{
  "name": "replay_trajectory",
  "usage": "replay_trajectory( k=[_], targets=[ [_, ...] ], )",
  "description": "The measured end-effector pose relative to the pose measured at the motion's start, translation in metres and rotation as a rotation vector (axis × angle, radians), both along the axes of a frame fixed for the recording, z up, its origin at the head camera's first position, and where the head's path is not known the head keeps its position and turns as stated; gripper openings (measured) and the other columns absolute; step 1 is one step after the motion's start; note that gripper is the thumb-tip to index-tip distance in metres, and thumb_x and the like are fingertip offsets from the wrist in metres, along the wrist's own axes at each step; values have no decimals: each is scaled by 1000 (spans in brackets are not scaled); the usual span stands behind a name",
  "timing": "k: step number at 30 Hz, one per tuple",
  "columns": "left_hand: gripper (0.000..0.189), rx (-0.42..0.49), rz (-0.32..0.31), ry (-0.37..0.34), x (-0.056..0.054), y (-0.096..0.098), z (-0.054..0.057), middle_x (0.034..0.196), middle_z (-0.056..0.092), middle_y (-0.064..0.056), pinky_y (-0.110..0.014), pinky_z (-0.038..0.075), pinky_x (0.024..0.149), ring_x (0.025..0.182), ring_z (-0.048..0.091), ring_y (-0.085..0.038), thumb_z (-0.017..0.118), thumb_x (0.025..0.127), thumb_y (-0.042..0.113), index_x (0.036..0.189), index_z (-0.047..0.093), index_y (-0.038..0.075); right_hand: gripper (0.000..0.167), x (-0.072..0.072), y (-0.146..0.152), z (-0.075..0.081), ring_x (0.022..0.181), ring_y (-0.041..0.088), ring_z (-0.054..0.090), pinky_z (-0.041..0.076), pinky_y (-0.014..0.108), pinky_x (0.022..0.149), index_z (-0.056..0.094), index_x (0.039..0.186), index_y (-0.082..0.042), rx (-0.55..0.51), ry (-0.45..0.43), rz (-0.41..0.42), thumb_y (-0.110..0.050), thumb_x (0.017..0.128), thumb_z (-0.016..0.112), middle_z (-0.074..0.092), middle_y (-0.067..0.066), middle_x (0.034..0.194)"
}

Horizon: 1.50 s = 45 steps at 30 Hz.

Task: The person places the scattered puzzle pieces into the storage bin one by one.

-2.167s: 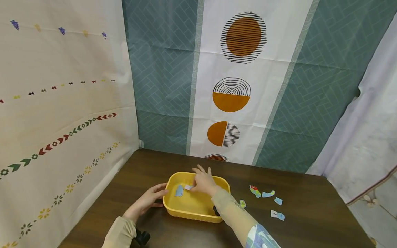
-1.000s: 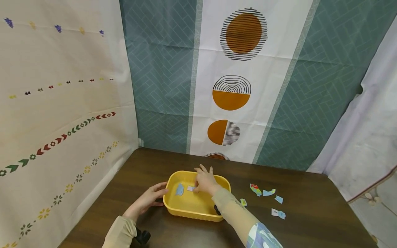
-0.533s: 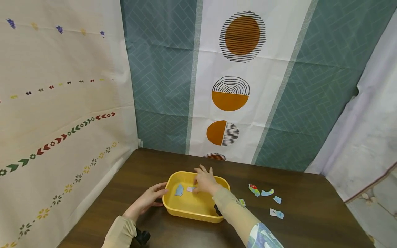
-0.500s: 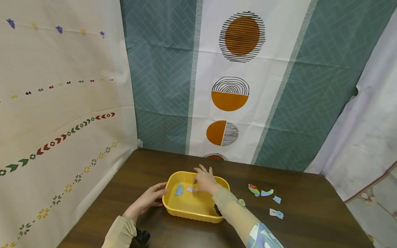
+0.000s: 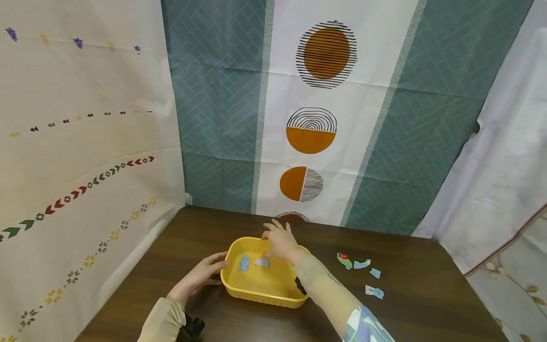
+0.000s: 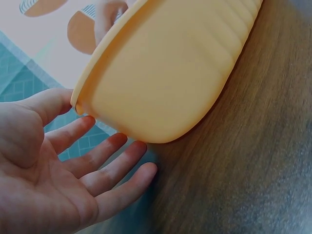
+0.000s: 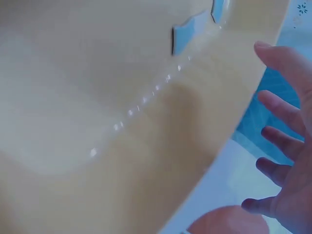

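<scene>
A yellow plastic tray (image 5: 265, 284) stands on the table. My left hand (image 5: 201, 278) is at its left end; in the left wrist view the thumb lies at the rim and the spread, fairly straight fingers are by the outer wall. My right hand (image 5: 282, 244) is over the tray's far side, fingers spread and holding nothing. Under it, on the tray floor, lies a small white-and-blue cardboard piece (image 5: 262, 262), seen apart from the fingers in the right wrist view. A light-blue piece (image 5: 244, 262) lies to its left.
On the table right of the tray lie a red-and-green piece (image 5: 344, 261), a blue-and-yellow piece (image 5: 362, 264), a small blue piece (image 5: 375, 273) and a white-and-blue printed piece (image 5: 374, 291). Fabric hangings (image 5: 218, 118) enclose the table at the back and sides.
My right hand has drawn back from the white-and-blue piece, whose blue part now shows. A yellow-green piece on the table is now hidden by my right forearm. The left hand stays at the tray.
</scene>
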State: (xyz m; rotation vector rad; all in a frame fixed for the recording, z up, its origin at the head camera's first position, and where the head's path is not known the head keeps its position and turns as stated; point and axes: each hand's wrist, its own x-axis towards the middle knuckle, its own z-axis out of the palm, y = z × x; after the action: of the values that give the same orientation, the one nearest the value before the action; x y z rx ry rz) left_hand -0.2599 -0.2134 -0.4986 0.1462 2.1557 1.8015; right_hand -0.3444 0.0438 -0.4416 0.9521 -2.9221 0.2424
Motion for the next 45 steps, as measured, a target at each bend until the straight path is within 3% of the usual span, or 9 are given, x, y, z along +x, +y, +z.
replay_trajectory(
  k=[16,22,32,45],
  targets=[
    [65,-15,16,7,-2,0,-2,145,39,-32,-48,55,88,118,57,-36,51,103,32,151,27,-4,78,-1,50,31,147,35,26,20,72,110,51,143,-15,-23,12,-84,-40,76,84,37,10,156],
    [65,-18,25,6,-1,1,-1,145,39,-32,-49,55,88,118,57,-37,51,102,32,151,27,-3,84,-3,80,36,147,38,24,19,75,109,45,147,-16,-47,18,-142,-41,77,83,35,10,157],
    [63,-23,33,0,-1,2,-1,145,39,-31,-48,55,88,121,55,-39,50,103,29,151,27,-3,84,-4,144,29,145,43,25,19,78,105,43,148,-13,-62,1,-269,-44,79,80,34,16,157],
    [64,-29,8,-5,-2,1,-1,147,38,-31,-49,54,90,125,52,-42,50,103,31,153,25,-1,80,7,206,1,143,49,26,20,81,101,46,145,-7,-54,-43,-383,-38,80,81,35,21,155]
  ],
)
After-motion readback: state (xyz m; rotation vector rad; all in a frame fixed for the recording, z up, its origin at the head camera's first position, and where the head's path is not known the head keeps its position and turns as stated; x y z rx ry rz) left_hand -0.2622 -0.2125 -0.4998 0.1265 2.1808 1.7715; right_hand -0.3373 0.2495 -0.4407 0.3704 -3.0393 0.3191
